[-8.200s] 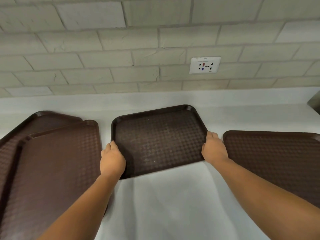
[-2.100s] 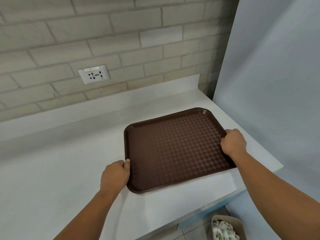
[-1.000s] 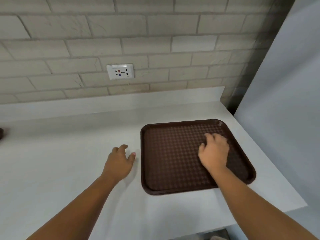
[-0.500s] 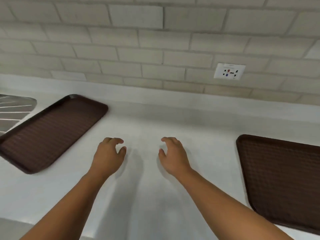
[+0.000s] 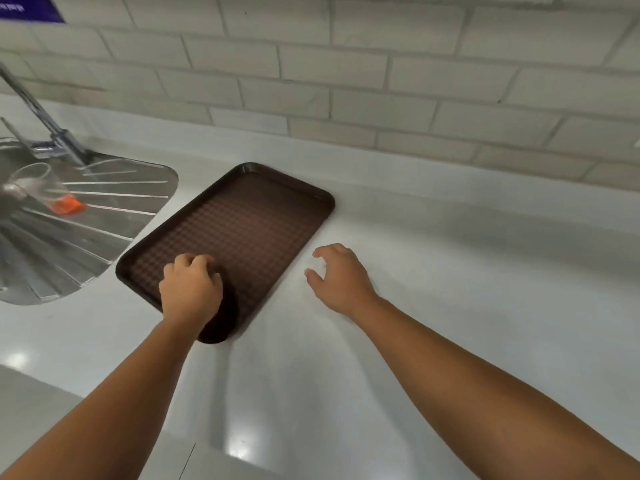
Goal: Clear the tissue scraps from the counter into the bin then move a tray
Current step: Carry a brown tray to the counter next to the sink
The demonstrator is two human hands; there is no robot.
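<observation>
A dark brown tray [image 5: 249, 223] with a checked texture lies at an angle on the white counter [image 5: 467, 278], beside the sink. My left hand [image 5: 190, 289] hangs over the tray's near end with fingers loosely curled, holding nothing and casting a shadow on the tray. My right hand [image 5: 341, 277] hovers over the bare counter just right of the tray's long edge, with relaxed, spread fingers that hold nothing. No tissue scraps and no bin are in view.
A steel sink drainboard [image 5: 97, 216] lies left of the tray, with a tap [image 5: 52, 129] behind it. A clear cup [image 5: 33, 187] with something orange lies on the drainboard. A tiled wall runs along the back.
My view has swung left since half a second ago; the tray by the sink is now central. My left hand has moved over its near end, and my right hand now hovers beside it.
</observation>
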